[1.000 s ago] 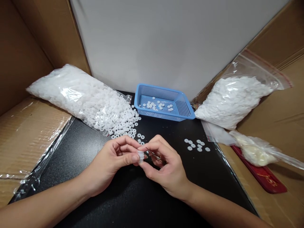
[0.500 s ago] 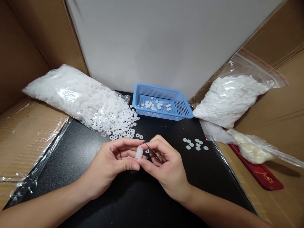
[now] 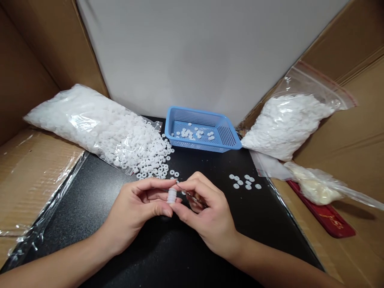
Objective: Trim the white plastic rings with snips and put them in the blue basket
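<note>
Between my two hands stands a short upright stack of white plastic washers (image 3: 172, 195). My left hand (image 3: 141, 204) is closed around it, forefinger over the top and thumb low at the front. My right hand (image 3: 207, 208) meets the stack from the other side, its thumb tip against the bottom. Under its fingers it grips a thin dark metal tool, apparently tweezers (image 3: 192, 196), whose tip points at the top of the stack. The fingers partly hide the tool and the stack.
Loose washers (image 3: 153, 158) spill from a large clear bag (image 3: 81, 120) at left. A blue perforated basket (image 3: 204, 147) holds some white pieces. Several white discs (image 3: 246, 182) lie at right. Beyond them are a bag of white pieces (image 3: 288, 124), a smaller bag (image 3: 319, 190) and a red object (image 3: 336, 222).
The tool's tip has come down closer to the top of the stack, and my right forefinger has closed in on it. The whole view has shifted slightly.
</note>
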`<state>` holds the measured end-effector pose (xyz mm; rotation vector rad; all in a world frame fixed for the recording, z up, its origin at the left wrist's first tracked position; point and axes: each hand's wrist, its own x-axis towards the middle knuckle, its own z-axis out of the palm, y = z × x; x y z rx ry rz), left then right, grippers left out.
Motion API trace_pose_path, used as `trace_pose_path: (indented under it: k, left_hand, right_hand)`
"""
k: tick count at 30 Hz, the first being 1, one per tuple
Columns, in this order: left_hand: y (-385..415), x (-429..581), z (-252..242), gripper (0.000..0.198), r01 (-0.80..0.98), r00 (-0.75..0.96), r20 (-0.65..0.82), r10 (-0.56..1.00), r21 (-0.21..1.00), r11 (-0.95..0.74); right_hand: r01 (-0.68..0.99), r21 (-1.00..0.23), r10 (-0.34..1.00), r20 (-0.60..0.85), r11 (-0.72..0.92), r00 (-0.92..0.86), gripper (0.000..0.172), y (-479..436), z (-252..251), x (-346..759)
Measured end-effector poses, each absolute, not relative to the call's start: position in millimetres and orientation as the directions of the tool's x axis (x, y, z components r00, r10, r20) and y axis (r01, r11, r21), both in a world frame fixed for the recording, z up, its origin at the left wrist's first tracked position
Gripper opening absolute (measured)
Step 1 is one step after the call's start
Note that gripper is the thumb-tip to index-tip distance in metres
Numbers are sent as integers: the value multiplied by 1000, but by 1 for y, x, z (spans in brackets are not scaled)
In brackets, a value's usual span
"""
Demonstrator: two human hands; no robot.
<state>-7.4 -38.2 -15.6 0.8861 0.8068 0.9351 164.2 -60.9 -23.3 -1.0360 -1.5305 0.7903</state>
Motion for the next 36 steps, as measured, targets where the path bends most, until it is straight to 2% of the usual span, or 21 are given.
trace_pose_path:
  k: [3, 6, 10, 14, 16, 18, 22, 27, 31, 36]
  left_hand:
    - [-39, -8, -13, 30, -254, 309, -147, 940, 939, 230]
    - [-39, -10, -13, 27, -211, 277, -133, 951, 958, 196]
    - [-38, -11, -15, 28, -240, 259, -188, 947, 938, 251]
    - [-37, -11, -13, 26, -297, 285, -226, 932, 903, 310]
    - [-37, -11, -11, 29, -323, 302, -245, 921, 883, 341]
    - [-36, -11, -9, 31, -344, 314, -265, 912, 863, 370]
    - [-36, -10, -6, 26, -365, 329, -299, 896, 834, 413]
    - [-34, -8, -3, 25, -372, 321, -326, 889, 820, 435]
    - [-35, -7, -4, 27, -373, 307, -326, 894, 823, 428]
    - [-37, -8, -5, 25, -348, 305, -320, 897, 839, 418]
  right_hand:
    - [117, -926, 933, 360, 360, -23, 9, -58, -22, 166]
    - [129, -925, 933, 358, 358, -22, 11, -58, -23, 168]
    - [204, -884, 906, 420, 422, -54, 18, -60, -25, 169]
    - [275, -815, 858, 505, 510, -96, 36, -62, -24, 173]
    - [325, -782, 840, 536, 533, -88, 40, -62, -25, 176]
    - [373, -724, 803, 586, 580, -112, 40, -61, -27, 179]
    - [482, -533, 686, 692, 695, -225, 45, -58, -30, 183]
    - [620, -321, 589, 754, 716, -290, 57, -55, -27, 186]
    - [672, -235, 562, 762, 702, -321, 57, -55, -26, 186]
    - [683, -208, 555, 760, 700, -338, 53, -56, -27, 185]
